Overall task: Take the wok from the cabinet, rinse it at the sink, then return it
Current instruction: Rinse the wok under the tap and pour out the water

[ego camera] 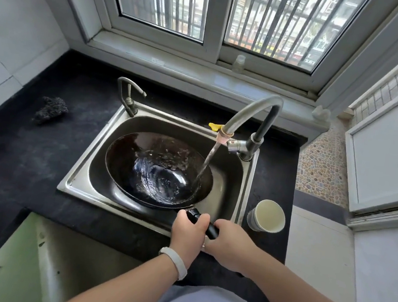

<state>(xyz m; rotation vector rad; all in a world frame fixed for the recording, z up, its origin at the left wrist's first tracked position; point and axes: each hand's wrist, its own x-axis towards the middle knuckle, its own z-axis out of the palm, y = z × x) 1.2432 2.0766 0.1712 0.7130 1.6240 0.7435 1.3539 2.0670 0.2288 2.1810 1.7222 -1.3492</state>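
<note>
Black wok (158, 168) sits tilted in steel sink (75, 181); tap (252, 112) water hits its right inner wall; left hand (187, 234) and right hand (228, 243) both wrapped tight round wok handle (211, 230); paper cups (266, 215) on dark surface (17, 167) beside sink.

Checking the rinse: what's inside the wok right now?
Swirling water pooled in the wok, fed by the tap stream landing near its right rim. No food or tools visible. The sink floor beneath is hidden by the wok.
</note>
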